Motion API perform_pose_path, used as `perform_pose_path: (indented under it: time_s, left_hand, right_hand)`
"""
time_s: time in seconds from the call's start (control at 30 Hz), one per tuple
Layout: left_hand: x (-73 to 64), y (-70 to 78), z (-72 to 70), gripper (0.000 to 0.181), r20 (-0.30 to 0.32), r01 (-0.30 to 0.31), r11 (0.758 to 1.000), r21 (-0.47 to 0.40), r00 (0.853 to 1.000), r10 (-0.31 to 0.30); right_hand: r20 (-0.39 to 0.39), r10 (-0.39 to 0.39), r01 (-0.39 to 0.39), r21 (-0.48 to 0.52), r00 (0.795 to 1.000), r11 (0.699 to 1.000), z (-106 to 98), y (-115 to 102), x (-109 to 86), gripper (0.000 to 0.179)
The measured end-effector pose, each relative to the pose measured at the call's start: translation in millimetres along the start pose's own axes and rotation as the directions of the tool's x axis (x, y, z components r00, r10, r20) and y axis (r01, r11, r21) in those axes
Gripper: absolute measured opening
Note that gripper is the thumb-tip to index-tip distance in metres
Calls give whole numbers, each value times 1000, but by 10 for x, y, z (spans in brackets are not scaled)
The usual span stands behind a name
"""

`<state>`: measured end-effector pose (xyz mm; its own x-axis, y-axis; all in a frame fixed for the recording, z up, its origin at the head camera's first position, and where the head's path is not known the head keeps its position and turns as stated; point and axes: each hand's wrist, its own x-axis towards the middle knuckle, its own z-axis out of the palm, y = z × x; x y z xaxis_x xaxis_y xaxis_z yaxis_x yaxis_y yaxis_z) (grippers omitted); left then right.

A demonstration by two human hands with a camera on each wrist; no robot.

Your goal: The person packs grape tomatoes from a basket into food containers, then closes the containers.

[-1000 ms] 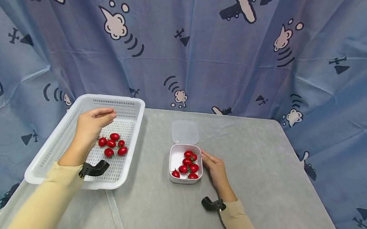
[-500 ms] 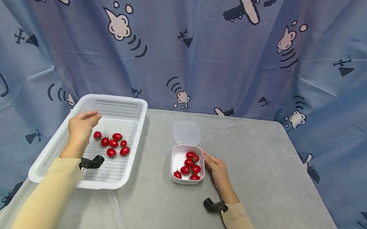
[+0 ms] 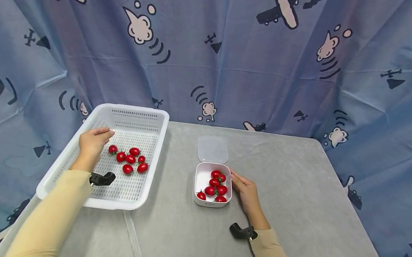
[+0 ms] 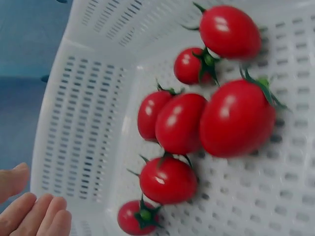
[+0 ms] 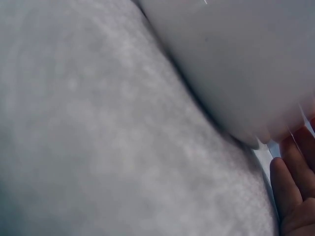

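My left hand hovers over the left part of a white slotted plastic basket, thumb and fingers loosely together and holding nothing. Several cherry tomatoes with green stems lie on the basket floor, just right of that hand. Up close in the left wrist view, the tomatoes fill the middle, and the fingertips show at the lower left. My right hand rests against the right wall of a small white box, its fingers extended along the side. Inside the box sit several more cherry tomatoes.
A translucent lid lies flat behind the box, right at its back rim. Everything stands on a grey cloth-covered table. A blue patterned curtain hangs along the table's back edge.
My left hand has drawn back to the left over the basket, uncovering one more tomato there. The right hand stays at the box. The head view has shifted slightly.
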<state>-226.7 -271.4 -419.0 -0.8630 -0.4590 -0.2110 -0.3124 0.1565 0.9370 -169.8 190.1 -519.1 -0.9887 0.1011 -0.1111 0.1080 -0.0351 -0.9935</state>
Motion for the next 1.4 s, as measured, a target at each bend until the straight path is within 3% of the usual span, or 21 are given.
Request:
perform_pose_path:
  time_s: [0.2,0.37,0.53,0.7,1.07,1.23,1.4]
  left_hand:
    - [20,-63,-63,52,21,6,987,158,1000,-9]
    - [31,-110,-99,55,50,33,980,195,998,-44]
    - [44,-172,-122,35,48,86,994,68,995,-89]
    - [50,-189,-102,11,55,144,988,-56,988,-141]
    - [73,-208,-87,14,70,192,980,-44,979,-189]
    - [64,-237,-76,17,57,195,979,62,978,-199]
    - [75,-281,-49,24,22,178,958,226,982,-187]
  right_hand:
    - [-1,-4,4,-5,1000,1000,-13,-1,-5,38]
    - [-5,-4,4,11,1000,1000,-7,-6,-7,38]
    - [2,4,-4,11,1000,1000,5,-6,-9,40]
    - [-1,5,-5,-2,1000,1000,-1,2,-3,39]
    - [2,0,0,17,1000,1000,-17,13,3,39]
    - [7,-16,15,55,1000,998,-11,11,0,39]
    - [15,-18,17,47,1000,999,-15,9,-2,40]
